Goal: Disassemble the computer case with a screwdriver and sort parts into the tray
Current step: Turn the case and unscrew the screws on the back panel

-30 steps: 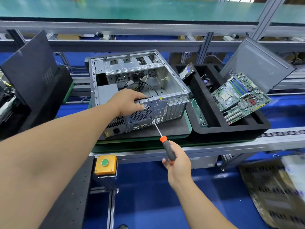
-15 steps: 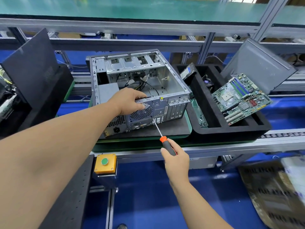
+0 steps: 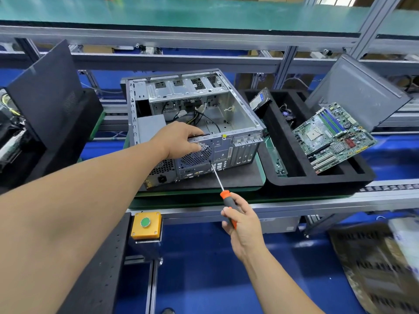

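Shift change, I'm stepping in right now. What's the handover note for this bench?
Left hand: grips the rear top edge of the open grey metal computer case, steadying it.
Right hand: holds the orange-and-black screwdriver, tip at the rear panel beside the fan grille.
Done: green motherboard and hard drive are in the black foam tray.
Left: rear screw, power supply, cables.

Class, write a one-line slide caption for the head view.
Left hand steadies the computer case while the right hand drives a screwdriver into its rear panel.
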